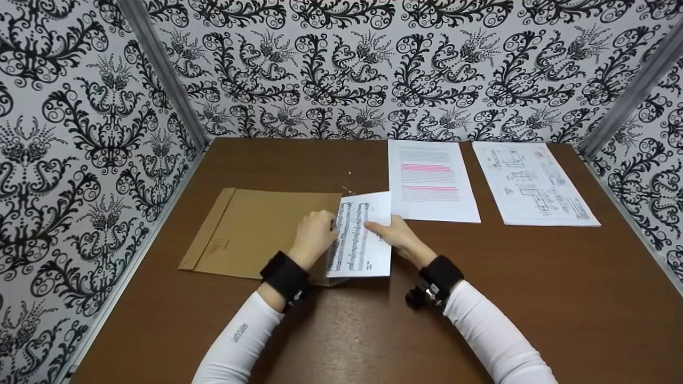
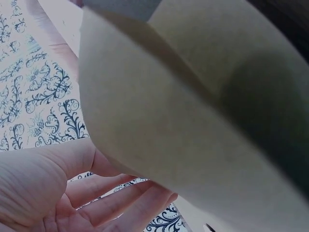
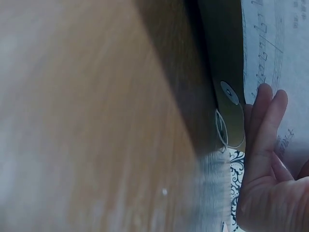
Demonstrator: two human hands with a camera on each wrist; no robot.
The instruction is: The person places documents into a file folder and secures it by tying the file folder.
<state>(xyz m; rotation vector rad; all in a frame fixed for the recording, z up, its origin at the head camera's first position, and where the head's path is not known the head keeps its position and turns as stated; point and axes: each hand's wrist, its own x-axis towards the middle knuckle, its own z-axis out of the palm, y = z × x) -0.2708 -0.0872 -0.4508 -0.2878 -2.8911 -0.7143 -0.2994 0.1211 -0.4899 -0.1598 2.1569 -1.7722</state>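
A brown paper envelope [image 1: 261,224] lies on the table, its mouth toward the right. My left hand [image 1: 314,237] pinches the envelope's open edge between thumb and fingers; in the left wrist view the brown paper [image 2: 145,121] bows away from that hand [image 2: 43,183]. Sheets of printed music [image 1: 376,250] stick out of the mouth, their left part hidden inside or behind the left hand. At their right edge my right hand [image 1: 397,234] grips them, thumb on top and fingers underneath. The right wrist view shows a round button [image 3: 230,92] with a loop of string on the envelope.
Behind the right hand lies a printed page [image 1: 432,202] with pink highlighted lines. Farther right is a sheet of technical drawings [image 1: 533,186]. Small light scraps dot the brown table [image 1: 533,298] beyond the envelope. Patterned walls [image 1: 341,69] enclose the back and sides.
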